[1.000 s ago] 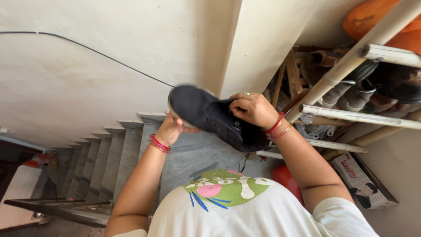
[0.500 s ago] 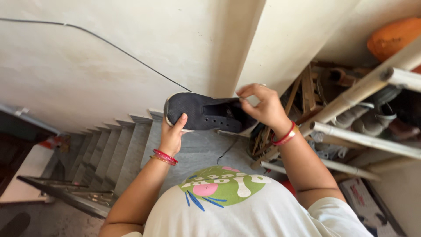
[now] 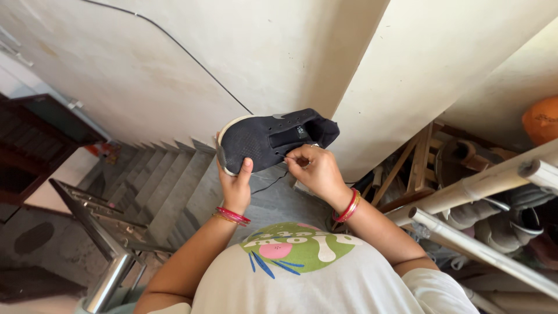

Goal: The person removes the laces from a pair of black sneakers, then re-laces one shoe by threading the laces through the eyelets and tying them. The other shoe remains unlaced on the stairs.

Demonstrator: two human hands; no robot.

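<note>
Centrally, mid-frame, a black mesh shoe (image 3: 270,138) with a white sole edge is held up in the air, upper side turned toward the camera, toe toward the left of the frame and heel opening toward the right. Left hand (image 3: 235,185) cups the toe end from below, thumb up against the mesh, fingers wrapped behind the sole; that grip likely keeps the shoe steady and tilted so the lace area faces the person. Right hand (image 3: 314,170) sits just under the shoe's middle, fingertips pinched together on a thin dark lace (image 3: 268,181) that trails down toward the lower centre; the pinch looks like it holds the lace taut against the braced shoe. Exactly where the lace end sits inside the fingers can't be told. Both wrists wear red bangles (image 3: 232,215).

Lower centre: white t-shirt (image 3: 302,273) with a green round print. Lower left: grey stairs (image 3: 168,186) running down, metal handrail (image 3: 110,273) at the bottom edge. Right side: a slanted rack of pale poles (image 3: 465,192) with more footwear (image 3: 500,218) stowed behind it, well apart from the hands. Upper frame: plain cream wall (image 3: 174,70) with a thin black cable (image 3: 192,58) crossing it diagonally.
</note>
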